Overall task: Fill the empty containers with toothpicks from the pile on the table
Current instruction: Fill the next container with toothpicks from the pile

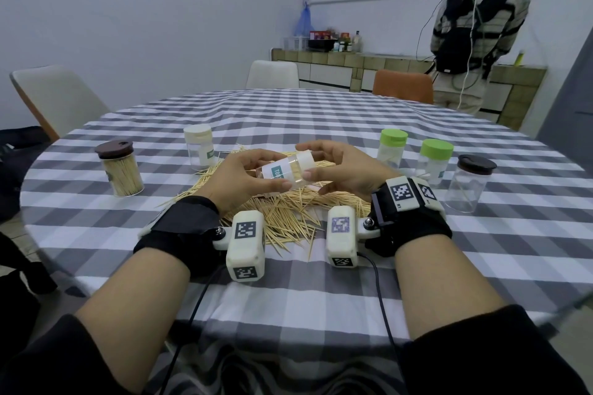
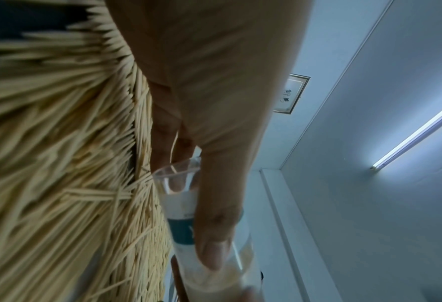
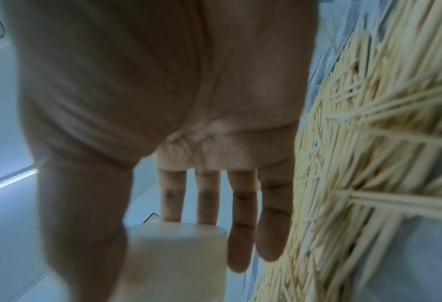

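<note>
A clear container (image 1: 282, 173) with a teal label and a cream lid (image 1: 307, 160) lies tilted on its side above the toothpick pile (image 1: 288, 215), lid end to the right. My left hand (image 1: 276, 170) grips its clear body between thumb and fingers. My right hand (image 1: 305, 161) holds the lid between thumb and fingers. Tan toothpicks show inside near the lid. The left wrist view shows my thumb across the container (image 2: 186, 230) beside the pile (image 2: 59, 163). In the right wrist view my thumb and fingers are around the lid (image 3: 178, 255), with the pile (image 3: 369, 163) to the right.
On the checked tablecloth, a brown-lidded jar (image 1: 120, 168) full of toothpicks stands left, with a cream-lidded container (image 1: 199, 146) behind the pile. Two green-lidded containers (image 1: 392, 147) (image 1: 434, 160) and a clear brown-lidded jar (image 1: 470, 183) stand right. A person (image 1: 475, 32) stands at the back counter.
</note>
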